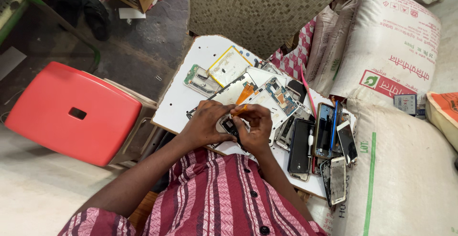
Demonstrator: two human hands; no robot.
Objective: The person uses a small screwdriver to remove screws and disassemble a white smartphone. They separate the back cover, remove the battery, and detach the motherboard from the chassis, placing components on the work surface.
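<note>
My left hand (206, 121) grips a small opened phone body (228, 124) and steadies it over the white board (179, 103). My right hand (255, 127) is closed around a screwdriver with an orange tip (239, 109), pressed onto the phone between both hands. Most of the phone is hidden by my fingers. Around the hands lie several dismantled phones, a circuit board (282, 96), a green-edged board (200, 79) and a yellow-rimmed battery panel (228, 65).
A row of dark phones (301, 147) and screens (338, 178) lies at the right of the board. A red plastic stool (71, 112) stands to the left. Large white sacks (389, 50) flank the right side. A tiled block (253, 7) stands behind.
</note>
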